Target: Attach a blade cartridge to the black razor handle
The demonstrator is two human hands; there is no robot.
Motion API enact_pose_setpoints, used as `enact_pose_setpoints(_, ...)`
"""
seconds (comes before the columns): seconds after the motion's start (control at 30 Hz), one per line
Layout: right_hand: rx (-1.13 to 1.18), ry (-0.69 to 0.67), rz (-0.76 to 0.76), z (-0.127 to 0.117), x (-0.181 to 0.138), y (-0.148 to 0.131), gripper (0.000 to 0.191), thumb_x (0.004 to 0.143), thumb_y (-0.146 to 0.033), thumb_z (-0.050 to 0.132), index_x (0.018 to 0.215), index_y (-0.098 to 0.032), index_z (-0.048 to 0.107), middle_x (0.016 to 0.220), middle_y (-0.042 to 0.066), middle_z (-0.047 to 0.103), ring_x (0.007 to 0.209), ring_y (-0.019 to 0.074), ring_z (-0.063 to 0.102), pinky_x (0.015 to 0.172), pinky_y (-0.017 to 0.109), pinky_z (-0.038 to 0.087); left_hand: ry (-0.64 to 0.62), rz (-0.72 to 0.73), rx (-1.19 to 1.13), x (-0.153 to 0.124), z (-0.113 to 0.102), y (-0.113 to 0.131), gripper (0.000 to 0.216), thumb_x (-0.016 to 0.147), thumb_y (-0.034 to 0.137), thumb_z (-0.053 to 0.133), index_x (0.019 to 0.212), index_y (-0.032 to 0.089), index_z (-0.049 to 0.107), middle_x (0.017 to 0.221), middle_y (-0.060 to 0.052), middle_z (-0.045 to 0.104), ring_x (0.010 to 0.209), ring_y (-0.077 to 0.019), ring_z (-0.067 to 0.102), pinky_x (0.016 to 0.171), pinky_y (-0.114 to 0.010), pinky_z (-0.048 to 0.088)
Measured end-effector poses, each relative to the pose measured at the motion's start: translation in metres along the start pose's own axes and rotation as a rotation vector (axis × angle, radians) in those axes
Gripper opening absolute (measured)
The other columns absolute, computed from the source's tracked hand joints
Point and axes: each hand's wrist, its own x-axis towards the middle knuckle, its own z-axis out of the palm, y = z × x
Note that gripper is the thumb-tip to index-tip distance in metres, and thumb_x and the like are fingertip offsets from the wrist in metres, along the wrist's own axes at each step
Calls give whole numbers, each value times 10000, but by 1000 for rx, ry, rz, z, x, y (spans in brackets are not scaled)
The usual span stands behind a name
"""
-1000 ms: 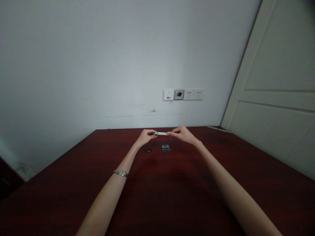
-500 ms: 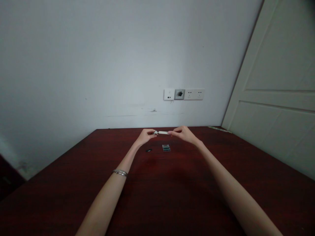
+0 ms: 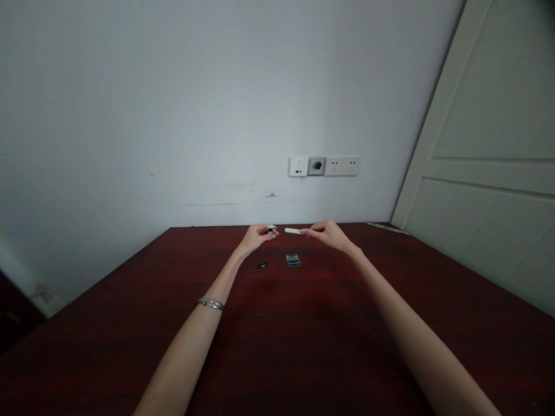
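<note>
My left hand (image 3: 256, 237) is closed, its fingertips pinching a small white-and-dark object (image 3: 272, 229) too small to identify. Facing it, my right hand (image 3: 328, 236) grips one end of a slim white stick (image 3: 293, 231) with a rounded tip, which points left. A narrow gap separates the stick from the small object. Below the hands, a small flat clear packet (image 3: 293, 260) with teal bands lies on the dark red table (image 3: 277, 346). To its left rests a small black oval piece (image 3: 262, 265).
Behind the table rises a pale wall (image 3: 234, 115) with a row of sockets (image 3: 342, 166). A white panelled door (image 3: 485, 173) stands along the right side. Near the back right corner lies a thin patterned strip (image 3: 387, 228).
The white stick and the small object have come apart. My right hand has shifted slightly right with the stick, and my left hand has raised and turned the small object a little.
</note>
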Motion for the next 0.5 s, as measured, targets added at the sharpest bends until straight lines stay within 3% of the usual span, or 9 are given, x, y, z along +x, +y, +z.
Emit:
enact_pose_setpoints(0.13, -1, 54, 11, -4, 1, 1, 593, 764, -651, 447, 646, -132, 708, 484, -5, 483, 495, 94, 379, 495, 224, 259, -21, -118, -102, -2, -1, 0, 268, 695, 273, 671, 876, 112, 556, 829, -112, 687, 742, -194, 666, 598, -254, 478)
enact_pose_setpoints(0.27, -111, 102, 18, 3, 2, -15, 597, 768, -664, 435, 671, -151, 725, 522, 14, 569, 515, 110, 446, 502, 228, 263, -122, -249, -107, -7, 3, -1, 256, 734, 276, 639, 898, 124, 514, 798, -117, 685, 666, -192, 675, 533, -240, 482)
enact_pose_setpoints(0.5, -302, 223, 20, 22, -1, -36, 500, 796, -641, 435, 803, -252, 748, 704, 43, 705, 609, 152, 584, 523, 234, 277, -223, -252, -145, -11, 16, -1, 250, 744, 281, 643, 870, 127, 493, 764, -107, 679, 646, -183, 671, 548, -261, 512)
